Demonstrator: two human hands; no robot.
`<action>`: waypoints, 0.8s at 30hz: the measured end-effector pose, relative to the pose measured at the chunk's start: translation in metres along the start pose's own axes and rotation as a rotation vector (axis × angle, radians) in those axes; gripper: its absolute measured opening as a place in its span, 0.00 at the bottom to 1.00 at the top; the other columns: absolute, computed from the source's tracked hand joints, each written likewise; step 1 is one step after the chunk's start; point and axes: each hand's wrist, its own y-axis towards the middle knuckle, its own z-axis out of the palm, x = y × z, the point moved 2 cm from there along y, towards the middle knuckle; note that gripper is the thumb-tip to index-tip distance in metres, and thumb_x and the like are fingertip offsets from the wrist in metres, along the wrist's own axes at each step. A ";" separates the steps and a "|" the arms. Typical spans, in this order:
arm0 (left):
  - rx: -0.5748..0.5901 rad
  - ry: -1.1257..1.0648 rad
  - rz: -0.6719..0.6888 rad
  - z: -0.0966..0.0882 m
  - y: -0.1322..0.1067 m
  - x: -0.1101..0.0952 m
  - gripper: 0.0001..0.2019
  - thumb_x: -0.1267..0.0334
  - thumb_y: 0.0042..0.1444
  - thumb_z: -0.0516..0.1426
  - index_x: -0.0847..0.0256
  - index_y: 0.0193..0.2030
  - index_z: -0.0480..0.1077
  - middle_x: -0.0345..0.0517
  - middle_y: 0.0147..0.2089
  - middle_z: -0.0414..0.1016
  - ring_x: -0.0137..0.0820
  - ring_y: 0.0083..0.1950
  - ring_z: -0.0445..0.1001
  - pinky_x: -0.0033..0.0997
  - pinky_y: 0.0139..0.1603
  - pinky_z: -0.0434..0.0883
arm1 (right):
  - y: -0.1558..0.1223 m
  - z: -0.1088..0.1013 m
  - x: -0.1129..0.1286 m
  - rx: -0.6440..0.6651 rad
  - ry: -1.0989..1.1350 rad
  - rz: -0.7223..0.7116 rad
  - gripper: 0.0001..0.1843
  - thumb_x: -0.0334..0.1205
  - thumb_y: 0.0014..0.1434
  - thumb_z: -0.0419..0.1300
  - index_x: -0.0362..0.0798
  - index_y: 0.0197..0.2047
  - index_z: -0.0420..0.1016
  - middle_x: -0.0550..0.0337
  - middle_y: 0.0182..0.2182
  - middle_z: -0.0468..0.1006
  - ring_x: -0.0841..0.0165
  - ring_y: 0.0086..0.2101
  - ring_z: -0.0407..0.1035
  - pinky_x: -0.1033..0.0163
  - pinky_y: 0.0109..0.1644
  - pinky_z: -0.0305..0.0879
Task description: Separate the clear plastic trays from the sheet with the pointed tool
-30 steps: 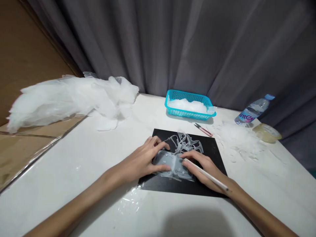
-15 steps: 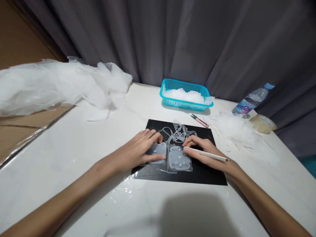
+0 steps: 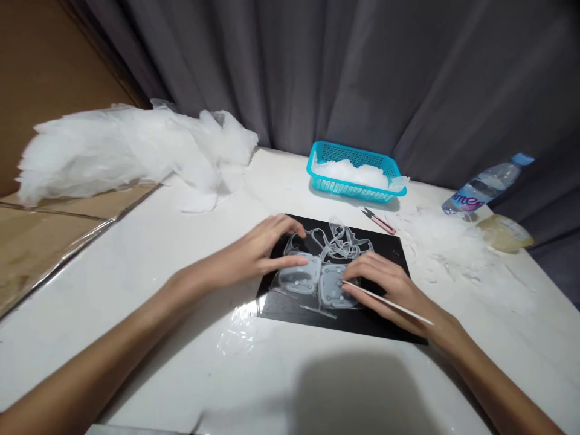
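Note:
Two pale grey rounded-square pieces lie side by side on a black mat (image 3: 317, 316), with clear film around them. Over the left piece (image 3: 299, 278) is my left hand (image 3: 267, 244), its thumb and fingers spread apart. The thumb tip lies at the top of that piece; I cannot tell if it presses. My right hand (image 3: 387, 284) keeps a thin white pen-shaped tool (image 3: 389, 302) in its grip, and its fingertips rest at the right piece (image 3: 331, 284). The tool's tip is hidden by the fingers. Tangled translucent strips (image 3: 342, 243) lie behind both pieces.
A blue basket (image 3: 357, 191) with white fluff stands at the back. Thread snips (image 3: 379, 222) lie before it. To the right are white scraps (image 3: 457, 241), a water bottle (image 3: 487, 184) and a tape roll (image 3: 506, 233). White sheeting (image 3: 136, 151) is heaped at left.
My left hand has lifted and spread its fingers, uncovering more of the left piece. My right hand has come lower over the right piece, tool still held. The whole view has shifted slightly.

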 end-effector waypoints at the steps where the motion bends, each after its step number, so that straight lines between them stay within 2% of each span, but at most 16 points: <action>1: 0.008 0.002 0.015 -0.006 -0.001 0.002 0.20 0.45 0.67 0.60 0.54 0.57 0.70 0.47 0.56 0.72 0.43 0.58 0.69 0.41 0.62 0.64 | 0.002 0.004 0.004 0.000 0.045 -0.006 0.05 0.39 0.72 0.60 0.53 0.49 0.76 0.54 0.44 0.81 0.60 0.46 0.74 0.51 0.54 0.70; 4: 0.082 -0.018 0.069 -0.012 -0.001 0.010 0.18 0.46 0.63 0.65 0.52 0.54 0.74 0.46 0.56 0.74 0.44 0.59 0.68 0.42 0.62 0.64 | 0.013 0.020 0.014 0.013 0.160 -0.024 0.05 0.40 0.72 0.61 0.53 0.49 0.77 0.54 0.46 0.80 0.61 0.48 0.73 0.52 0.57 0.70; 10: 0.192 -0.078 0.128 0.010 0.002 0.021 0.12 0.50 0.64 0.65 0.51 0.50 0.78 0.47 0.55 0.73 0.44 0.59 0.68 0.42 0.63 0.63 | 0.030 0.044 0.019 0.071 0.308 -0.024 0.04 0.38 0.71 0.61 0.54 0.48 0.77 0.57 0.47 0.80 0.62 0.51 0.73 0.53 0.60 0.70; 16: 0.216 -0.075 0.117 0.009 -0.001 0.022 0.14 0.49 0.63 0.65 0.50 0.52 0.78 0.47 0.57 0.70 0.45 0.60 0.67 0.43 0.64 0.63 | 0.030 0.047 0.017 0.059 0.307 -0.013 0.04 0.38 0.71 0.62 0.53 0.48 0.77 0.57 0.45 0.81 0.63 0.50 0.73 0.52 0.59 0.69; 24: 0.246 -0.123 0.096 0.007 -0.003 0.024 0.20 0.50 0.56 0.70 0.48 0.54 0.77 0.47 0.59 0.70 0.46 0.61 0.66 0.45 0.64 0.64 | 0.028 0.047 0.020 0.082 0.258 -0.008 0.05 0.39 0.72 0.61 0.54 0.50 0.77 0.58 0.46 0.80 0.62 0.51 0.72 0.53 0.59 0.70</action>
